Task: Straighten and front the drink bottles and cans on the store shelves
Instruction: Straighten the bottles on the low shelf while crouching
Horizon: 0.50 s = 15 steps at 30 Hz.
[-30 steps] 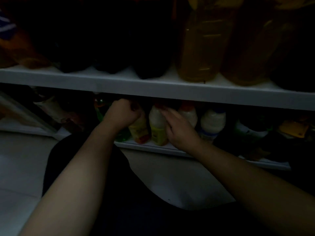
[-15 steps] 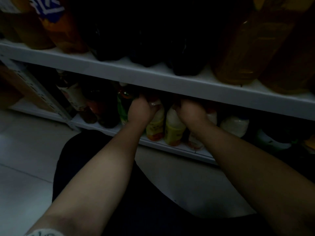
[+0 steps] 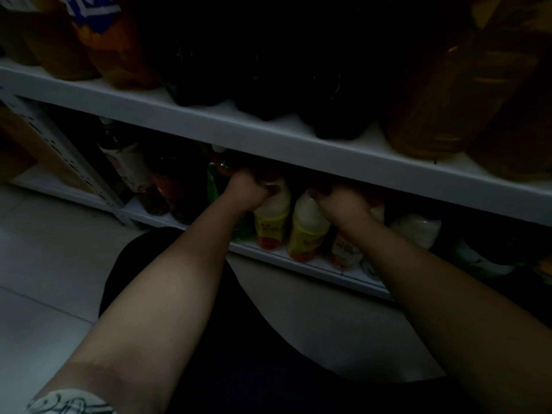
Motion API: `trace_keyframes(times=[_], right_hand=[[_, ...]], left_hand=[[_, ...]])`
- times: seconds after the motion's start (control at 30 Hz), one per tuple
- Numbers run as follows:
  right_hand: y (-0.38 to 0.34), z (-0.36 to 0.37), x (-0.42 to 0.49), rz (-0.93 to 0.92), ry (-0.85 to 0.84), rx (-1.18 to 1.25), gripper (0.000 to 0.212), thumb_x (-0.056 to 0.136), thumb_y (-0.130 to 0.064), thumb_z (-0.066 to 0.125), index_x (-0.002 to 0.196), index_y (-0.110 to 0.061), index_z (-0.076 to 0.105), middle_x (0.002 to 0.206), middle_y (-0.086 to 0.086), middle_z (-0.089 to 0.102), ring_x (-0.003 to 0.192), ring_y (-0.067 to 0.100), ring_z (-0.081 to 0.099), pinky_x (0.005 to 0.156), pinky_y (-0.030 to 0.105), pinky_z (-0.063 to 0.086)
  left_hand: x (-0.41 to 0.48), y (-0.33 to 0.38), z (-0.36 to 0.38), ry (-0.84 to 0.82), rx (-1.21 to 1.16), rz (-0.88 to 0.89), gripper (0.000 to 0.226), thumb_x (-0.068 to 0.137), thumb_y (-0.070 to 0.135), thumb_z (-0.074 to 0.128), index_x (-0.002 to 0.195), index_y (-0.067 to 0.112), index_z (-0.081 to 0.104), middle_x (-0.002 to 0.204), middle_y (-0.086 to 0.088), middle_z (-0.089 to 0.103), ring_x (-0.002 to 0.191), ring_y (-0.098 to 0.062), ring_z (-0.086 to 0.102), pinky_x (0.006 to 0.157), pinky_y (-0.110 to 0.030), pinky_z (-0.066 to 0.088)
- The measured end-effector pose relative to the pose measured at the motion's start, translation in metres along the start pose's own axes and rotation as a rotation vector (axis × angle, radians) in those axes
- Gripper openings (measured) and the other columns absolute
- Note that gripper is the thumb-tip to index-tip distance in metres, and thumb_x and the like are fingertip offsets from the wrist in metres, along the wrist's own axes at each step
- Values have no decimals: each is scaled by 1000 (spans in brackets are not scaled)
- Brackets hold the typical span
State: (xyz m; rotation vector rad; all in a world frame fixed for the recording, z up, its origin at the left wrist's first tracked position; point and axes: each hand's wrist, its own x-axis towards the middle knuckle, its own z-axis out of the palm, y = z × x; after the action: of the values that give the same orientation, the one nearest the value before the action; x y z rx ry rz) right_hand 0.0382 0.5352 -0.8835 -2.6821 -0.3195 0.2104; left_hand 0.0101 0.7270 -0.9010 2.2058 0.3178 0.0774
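Head view: left grip (image 3: 248,189) is closed, fingers curled round the neck of the left bottle (image 3: 271,222). Right grip (image 3: 343,204) is closed as a fist over the top of the right bottle (image 3: 343,253); the cap is hidden under the fist. Middle bottle (image 3: 306,228) stands between the two grips, its top touching the knuckles of the right grip.

All three bottles are pale with yellow-to-orange labels. They stand side by side, just below the grips, at the front edge of the lower shelf (image 3: 352,273).

Green bottle (image 3: 212,186) stands just left of the left grip, partly behind the wrist. White bottle (image 3: 418,228) stands to the right of the right grip, apart from it. Labelled bottle (image 3: 131,168) and darker ones beside it stand well left of the left grip; the light is too dim to read them.

Upper shelf (image 3: 298,144) runs directly above both grips. It carries dark bottles (image 3: 268,70) above the grips, amber bottles (image 3: 448,100) up and right, and orange bottles (image 3: 113,49) up and left. Post (image 3: 59,150) rises far left of the left grip. Floor (image 3: 44,249) lies below and left.
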Motion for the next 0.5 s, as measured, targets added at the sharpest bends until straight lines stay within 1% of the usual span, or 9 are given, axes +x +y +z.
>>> trace_keyframes(times=[0.07,0.13,0.17,0.2,0.23,0.27,0.33,0.4,0.5], right_hand=[[-2,5,-5,31,103,-33,57,90,-53,48,128,-10,54,128,17,55,117,33,50,89,36,40],[-4,8,-10,36,218,-38,61,86,-58,52,122,-9,58,121,16,60,112,34,53,86,36,41],[-4,8,-11,37,257,-19,63,84,-60,54,121,-10,58,119,16,61,110,34,54,85,35,42],[-4,9,-11,37,265,17,63,82,-60,56,120,-9,59,118,16,61,110,34,54,85,35,42],[-2,10,-11,41,237,72,61,82,-57,58,121,-10,58,119,17,61,110,35,54,86,34,42],[-1,10,-11,47,185,125,58,83,-52,60,122,-10,57,121,17,59,112,34,53,88,32,41],[1,10,-10,40,97,170,52,85,-43,61,126,-11,54,126,17,56,116,33,50,92,30,38],[3,10,-10,23,112,188,54,85,-39,63,129,-9,51,129,17,54,118,34,49,95,31,36],[3,12,-13,53,171,182,55,84,-41,65,127,-9,52,128,17,55,118,34,49,96,33,37]], left_hand=[[-1,-2,1,-2,-24,17,58,80,24,73,132,10,50,132,-11,54,121,-26,51,99,-37,44],[-3,-5,4,11,-19,15,59,82,28,71,134,11,47,133,-11,53,122,-27,50,98,-35,44],[-5,-7,6,24,1,4,60,82,32,70,134,12,47,133,-11,54,121,-28,50,96,-32,44],[-6,-9,8,40,38,-5,62,80,37,71,132,13,48,130,-11,55,118,-29,52,92,-28,43],[-8,-11,11,53,89,-6,65,76,44,73,130,15,50,127,-11,58,115,-29,54,88,-26,42],[-9,-11,14,59,140,-1,69,72,49,74,128,16,51,125,-10,59,113,-29,56,86,-27,43],[-11,-10,22,87,211,-3,72,68,52,75,125,16,52,121,-10,61,109,-30,58,87,-32,47],[-9,-9,26,134,231,-16,70,68,51,76,123,15,53,118,-10,62,107,-31,59,85,-34,48],[-6,-9,24,110,268,2,72,67,52,76,125,16,51,120,-10,61,108,-31,58,84,-32,45]])
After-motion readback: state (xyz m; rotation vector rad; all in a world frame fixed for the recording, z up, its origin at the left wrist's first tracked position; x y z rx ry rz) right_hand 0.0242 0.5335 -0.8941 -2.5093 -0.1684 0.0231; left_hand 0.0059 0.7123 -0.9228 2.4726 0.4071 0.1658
